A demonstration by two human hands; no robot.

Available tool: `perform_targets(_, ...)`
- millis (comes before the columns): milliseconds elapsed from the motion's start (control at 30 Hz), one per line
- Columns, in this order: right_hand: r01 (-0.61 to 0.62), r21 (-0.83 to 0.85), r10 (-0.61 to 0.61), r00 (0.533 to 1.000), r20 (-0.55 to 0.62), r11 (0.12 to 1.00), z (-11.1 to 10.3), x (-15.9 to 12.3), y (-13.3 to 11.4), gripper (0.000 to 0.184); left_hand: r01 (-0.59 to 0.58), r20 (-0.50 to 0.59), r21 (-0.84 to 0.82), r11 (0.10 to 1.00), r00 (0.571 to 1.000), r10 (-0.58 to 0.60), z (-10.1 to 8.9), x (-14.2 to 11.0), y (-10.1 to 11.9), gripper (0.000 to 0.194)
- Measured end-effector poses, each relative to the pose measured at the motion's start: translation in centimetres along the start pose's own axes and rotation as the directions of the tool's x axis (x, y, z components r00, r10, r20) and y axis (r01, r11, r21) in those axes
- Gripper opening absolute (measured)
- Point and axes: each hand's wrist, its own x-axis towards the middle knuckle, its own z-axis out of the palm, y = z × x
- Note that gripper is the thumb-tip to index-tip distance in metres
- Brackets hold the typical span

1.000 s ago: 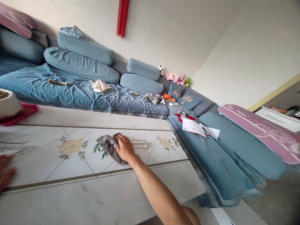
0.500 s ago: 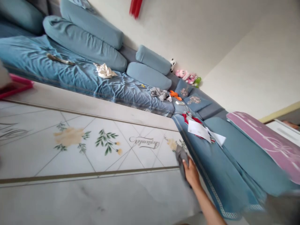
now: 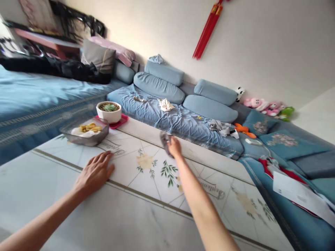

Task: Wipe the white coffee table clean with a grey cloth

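Near the far long edge of the table, my right hand (image 3: 175,146) is closed around a grey cloth (image 3: 165,140) that touches the tabletop. My left hand (image 3: 96,170) lies flat on the table, fingers stretched and holding nothing. Under both arms spreads a patterned table runner (image 3: 154,176) with yellow flowers, green leaves and script lettering on a white marbled table (image 3: 136,223). Beyond my left hand is a clear dark-tinted tray (image 3: 89,137) with yellow pieces and something white in it. Behind it, a succulent in a white pot (image 3: 110,113) stands on a pink tray (image 3: 123,121).
A blue-covered sofa (image 3: 154,111) runs along the far side, with cushions and crumpled clothes (image 3: 220,127) on it. White paper (image 3: 298,190) lies on the sofa at right. Plush toys (image 3: 264,104) line its back. A red tassel (image 3: 208,31) hangs on the wall.
The view has swung left, bringing my left hand, the potted plant and the tinted tray into sight. My right hand has moved the cloth from the table's right end leftward to the far edge.
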Motion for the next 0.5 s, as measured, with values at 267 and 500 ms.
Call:
perform_targets(267, 0.433, 0.24, -0.478, 0.859, 0.182, 0.869, 1.2, -23.1, -9.9, 0.053, 0.014, 0.039, -0.022, 1.0, 0.999, -0.013, -1.4, -0.6, 0.9, 0.06)
perform_targets(500, -0.022, 0.159, 0.02, 1.0, 0.01, 0.987, -10.4, -44.5, 13.3, 0.062, 0.009, 0.044, -0.104, 0.995, 0.999, -0.005, -1.2, -1.1, 1.2, 0.059)
